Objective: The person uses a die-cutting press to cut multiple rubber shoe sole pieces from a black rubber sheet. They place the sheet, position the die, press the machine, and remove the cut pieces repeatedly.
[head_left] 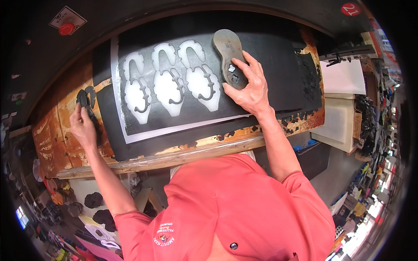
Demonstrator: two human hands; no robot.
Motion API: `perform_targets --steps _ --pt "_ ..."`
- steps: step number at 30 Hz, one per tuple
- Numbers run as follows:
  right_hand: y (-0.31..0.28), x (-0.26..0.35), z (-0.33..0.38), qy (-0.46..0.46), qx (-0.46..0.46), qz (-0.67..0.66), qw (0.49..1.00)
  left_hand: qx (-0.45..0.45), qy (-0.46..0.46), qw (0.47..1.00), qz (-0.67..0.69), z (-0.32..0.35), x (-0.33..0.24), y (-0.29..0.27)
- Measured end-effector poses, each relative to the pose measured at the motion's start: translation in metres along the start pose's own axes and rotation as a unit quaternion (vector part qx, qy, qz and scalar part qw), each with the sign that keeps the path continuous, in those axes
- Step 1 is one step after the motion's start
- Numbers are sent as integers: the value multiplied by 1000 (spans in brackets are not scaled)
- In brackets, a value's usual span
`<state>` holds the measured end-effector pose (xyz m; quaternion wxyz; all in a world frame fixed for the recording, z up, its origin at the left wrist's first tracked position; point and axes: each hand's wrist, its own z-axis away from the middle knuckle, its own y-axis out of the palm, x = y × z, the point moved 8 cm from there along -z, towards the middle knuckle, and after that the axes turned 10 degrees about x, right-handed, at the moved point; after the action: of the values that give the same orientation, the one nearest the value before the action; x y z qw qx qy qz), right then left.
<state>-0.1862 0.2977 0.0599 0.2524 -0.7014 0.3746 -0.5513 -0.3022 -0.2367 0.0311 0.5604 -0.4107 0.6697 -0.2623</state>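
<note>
My right hand (249,84) grips the lower end of a metal cutting die (226,42) shaped like a shoe part, thumb on one side and fingers on the other. The die rests on or just over a black sheet (170,119). To its left, cut-out shapes (167,89) in the sheet show white, with narrow dark strips left inside them. At the left, my left hand (82,124) has its fingers closed on dark cut pieces (82,97), beside a small stack of curved ones. Its fingers hide part of them.
A worn brown board (54,130) lies under the sheets, with a wooden rail (161,163) along its near edge. A dark machine beam with a red push button (66,28) spans the far side. White sheets (344,76) and a pale box (333,119) stand at the right.
</note>
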Motion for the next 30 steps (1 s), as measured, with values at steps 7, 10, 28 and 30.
perform_targets --steps 7,10,28,30 --pt "-2 2 2 13 -13 -2 1000 137 220 956 140 104 -189 46" --pt "0 6 5 9 -30 -1 1000 198 253 926 197 166 -229 52" --pt "-113 9 13 -107 -246 -111 957 119 326 932 102 207 -254 86" --pt "-139 18 -8 -152 -271 -81 947 108 328 934 86 194 -258 90"
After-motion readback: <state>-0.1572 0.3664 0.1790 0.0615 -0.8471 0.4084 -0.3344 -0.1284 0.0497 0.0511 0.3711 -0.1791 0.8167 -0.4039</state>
